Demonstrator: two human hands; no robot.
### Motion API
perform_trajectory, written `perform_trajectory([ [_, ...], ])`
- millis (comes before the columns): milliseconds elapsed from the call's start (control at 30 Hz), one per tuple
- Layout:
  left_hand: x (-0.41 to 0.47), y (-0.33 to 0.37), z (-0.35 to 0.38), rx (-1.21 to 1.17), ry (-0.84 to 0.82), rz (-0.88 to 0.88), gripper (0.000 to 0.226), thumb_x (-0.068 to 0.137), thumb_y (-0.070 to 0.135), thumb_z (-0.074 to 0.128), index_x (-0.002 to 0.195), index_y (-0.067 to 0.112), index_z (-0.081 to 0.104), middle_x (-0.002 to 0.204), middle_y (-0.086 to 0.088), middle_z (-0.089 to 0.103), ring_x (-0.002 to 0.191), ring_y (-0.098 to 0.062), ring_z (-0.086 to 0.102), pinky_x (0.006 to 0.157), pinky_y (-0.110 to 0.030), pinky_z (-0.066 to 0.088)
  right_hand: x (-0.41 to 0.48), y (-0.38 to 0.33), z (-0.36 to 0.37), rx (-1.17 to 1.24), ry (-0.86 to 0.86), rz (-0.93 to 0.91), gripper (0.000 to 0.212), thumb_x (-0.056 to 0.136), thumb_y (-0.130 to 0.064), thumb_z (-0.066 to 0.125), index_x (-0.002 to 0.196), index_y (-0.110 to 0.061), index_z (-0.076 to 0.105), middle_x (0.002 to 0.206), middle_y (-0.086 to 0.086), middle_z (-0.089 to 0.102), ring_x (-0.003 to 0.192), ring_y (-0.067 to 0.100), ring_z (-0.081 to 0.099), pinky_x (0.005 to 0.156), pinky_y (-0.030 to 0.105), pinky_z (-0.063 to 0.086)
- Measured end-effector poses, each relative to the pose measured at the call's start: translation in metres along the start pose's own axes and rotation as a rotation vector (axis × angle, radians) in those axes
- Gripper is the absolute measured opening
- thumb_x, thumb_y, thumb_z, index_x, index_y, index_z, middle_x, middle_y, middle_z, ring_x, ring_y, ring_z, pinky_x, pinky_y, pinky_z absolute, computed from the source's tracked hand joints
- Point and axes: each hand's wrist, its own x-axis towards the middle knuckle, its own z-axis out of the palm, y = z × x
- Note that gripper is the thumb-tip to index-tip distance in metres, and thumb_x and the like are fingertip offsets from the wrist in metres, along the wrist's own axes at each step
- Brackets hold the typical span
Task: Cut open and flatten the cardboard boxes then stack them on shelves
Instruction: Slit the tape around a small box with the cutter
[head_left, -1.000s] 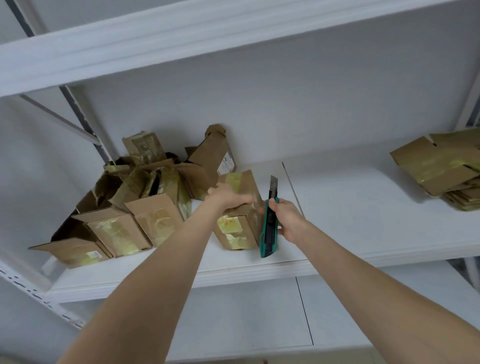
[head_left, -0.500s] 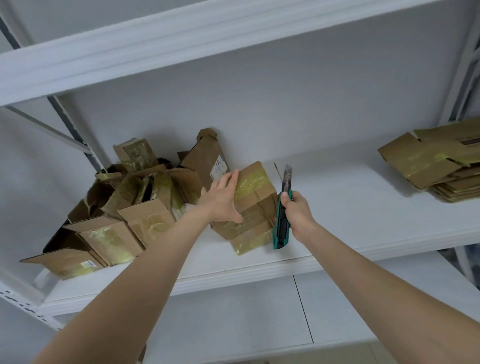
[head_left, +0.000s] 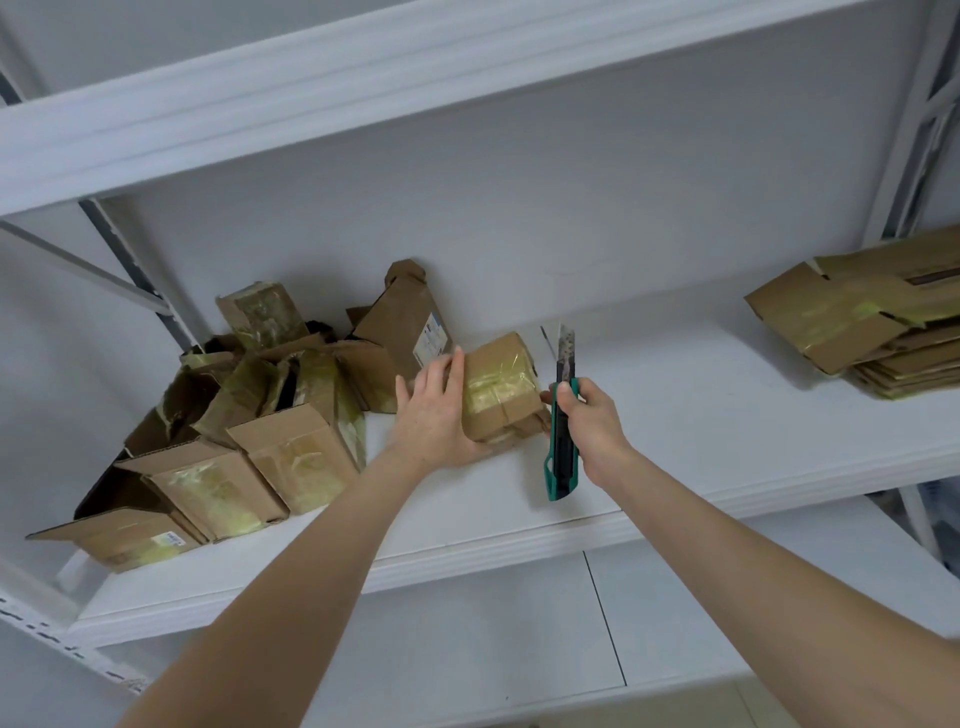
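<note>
Cardboard box (head_left: 501, 389) turned, left hand (head_left: 434, 413) perhaps pressing

White shelf (head_left: 701, 415): a small taped box (head_left: 501, 395) is set mid-shelf. A heap of boxes (head_left: 270, 415) is piled just left of it. Flattened cardboard (head_left: 872, 322) is stacked well right of it.

Taped cardboard box (head_left: 500, 388) on shelf (head_left: 717, 415)

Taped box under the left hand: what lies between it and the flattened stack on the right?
Head view: the right hand gripping the green knife beside the box; then bare shelf up to the stack.
</note>
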Motion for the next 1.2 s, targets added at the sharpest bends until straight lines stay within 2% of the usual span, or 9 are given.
perform_trajectory([
  [133,-0.008,0.003,0.017,-0.08,0.007,-0.029,0.126,0.068,0.062,0.073,0.154,0.009,-0.003,0.151,-0.006,0.014,0.143,-0.025,0.015,0.118,-0.059,0.008,0.0,0.011,-0.001,-0.045,0.015,0.031,0.021,0.103,-0.026,0.046,0.095,-0.012,0.06,0.11,0.017,0.064,0.088,0.027,0.057,0.098,0.051,0.049],
  [367,-0.013,-0.012,0.022,-0.077,0.052,-0.004,0.118,0.066,0.045,0.083,0.153,0.011,0.01,0.15,-0.007,0.02,0.141,-0.026,0.022,0.117,-0.058,0.012,-0.002,0.011,0.003,-0.195,-0.05,-0.006,0.019,0.102,-0.026,0.048,0.092,-0.013,0.058,0.109,0.019,0.064,0.101,0.039,0.063,0.091,0.056,0.051],
  [467,-0.014,-0.017,0.025,-0.096,0.066,-0.005,0.117,0.065,0.041,0.083,0.153,0.01,0.011,0.15,-0.009,0.021,0.141,-0.026,0.023,0.116,-0.058,0.013,-0.008,0.009,0.002,-0.238,-0.099,-0.04,0.017,0.103,-0.021,0.046,0.092,-0.012,0.055,0.098,0.012,0.062,0.086,0.035,0.068,0.076,0.041,0.058],
  [567,-0.013,-0.021,0.026,-0.095,0.059,0.016,0.119,0.065,0.041,0.084,0.153,0.01,0.011,0.151,-0.01,0.021,0.141,-0.026,0.024,0.117,-0.057,0.012,-0.01,0.009,0.0,-0.302,-0.101,-0.08,0.019,0.103,-0.019,0.044,0.087,-0.016,0.053,0.096,0.013,0.062,0.057,0.02,0.059,0.051,0.022,0.049],
  [633,-0.013,-0.024,0.027,-0.1,0.071,0.023,0.12,0.065,0.041,0.084,0.154,0.01,0.01,0.15,-0.009,0.023,0.141,-0.026,0.025,0.117,-0.057,0.012,-0.011,0.008,-0.003,-0.354,-0.122,-0.088,0.016,0.103,-0.015,0.04,0.095,-0.013,0.053,0.095,0.017,0.064,0.056,0.017,0.05,0.046,0.019,0.044],
  [767,-0.015,-0.027,0.03,-0.129,0.085,-0.01,0.124,0.066,0.041,0.085,0.155,0.011,0.004,0.151,-0.009,0.023,0.142,-0.025,0.02,0.118,-0.053,0.008,-0.016,0.006,-0.009,-0.436,-0.181,-0.065,0.025,0.097,-0.002,0.036,0.111,-0.012,0.054,0.096,0.014,0.063,0.06,0.019,0.05,0.052,0.022,0.045],
  [933,-0.016,-0.028,0.033,-0.192,0.131,-0.046,0.121,0.062,0.039,0.088,0.153,0.01,0.014,0.149,-0.009,0.027,0.139,-0.028,0.027,0.118,-0.053,0.008,-0.022,0.015,-0.012,-0.527,-0.182,-0.135,0.043,0.098,-0.004,0.038,0.137,-0.021,0.041,0.096,0.009,0.065,0.061,0.017,0.057,0.052,0.019,0.048],
  [1133,-0.017,-0.029,0.037,-0.185,0.141,-0.034,0.123,0.064,0.04,0.087,0.154,0.01,0.009,0.149,-0.01,0.026,0.14,-0.028,0.025,0.118,-0.052,0.007,-0.03,0.019,-0.016,-0.491,-0.181,-0.22,0.048,0.099,-0.007,0.042,0.142,-0.028,0.043,0.102,0.006,0.063,0.06,0.017,0.065,0.074,0.034,0.06],
  [1200,-0.017,-0.03,0.037,-0.176,0.139,-0.027,0.126,0.064,0.041,0.087,0.155,0.01,0.006,0.149,-0.01,0.026,0.14,-0.028,0.025,0.118,-0.051,0.007,-0.032,0.02,-0.018,-0.48,-0.199,-0.208,0.046,0.099,-0.01,0.045,0.142,-0.027,0.044,0.11,0.005,0.064,0.064,0.017,0.068,0.074,0.033,0.059],
])
